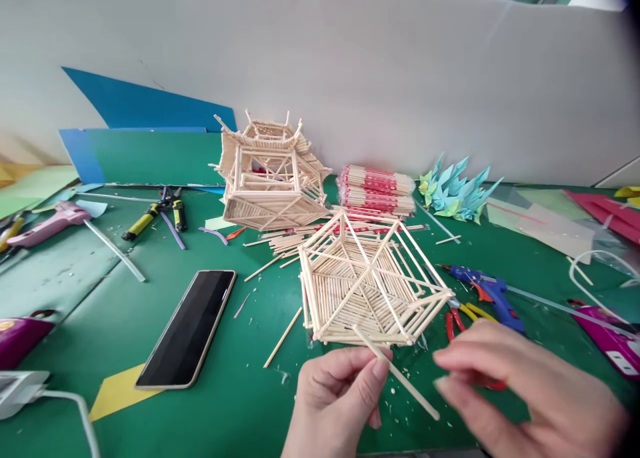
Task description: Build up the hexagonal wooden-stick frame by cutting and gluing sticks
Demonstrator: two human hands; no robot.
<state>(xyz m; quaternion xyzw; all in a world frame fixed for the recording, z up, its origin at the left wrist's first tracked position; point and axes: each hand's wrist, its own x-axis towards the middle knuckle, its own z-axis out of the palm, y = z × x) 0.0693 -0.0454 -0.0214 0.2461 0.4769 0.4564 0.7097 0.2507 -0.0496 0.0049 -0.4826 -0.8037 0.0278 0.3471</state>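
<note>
My left hand (pixel 339 398) pinches a thin wooden stick (pixel 407 385) between thumb and forefinger, the stick slanting down to the right. Close to the stick's lower end is my right hand (pixel 525 391), slightly blurred, thumb and forefinger a little apart with nothing visible between them. Just beyond both hands sits a many-sided frame of wooden sticks (pixel 370 268), its floor lined with sticks laid side by side. Behind it stands a tiered stick model of a pavilion (pixel 270 171) with a slatted roof. One loose stick (pixel 283 338) lies left of the frame.
Right of the frame are red-and-yellow-handled pliers (pixel 470 313) and a blue glue gun (pixel 487 291). Bundled sticks (pixel 377 188) and folded paper plants (pixel 457 190) stand behind. Leftward lie a phone (pixel 190 328), cutters (pixel 156 215) and a pink glue gun (pixel 53 225).
</note>
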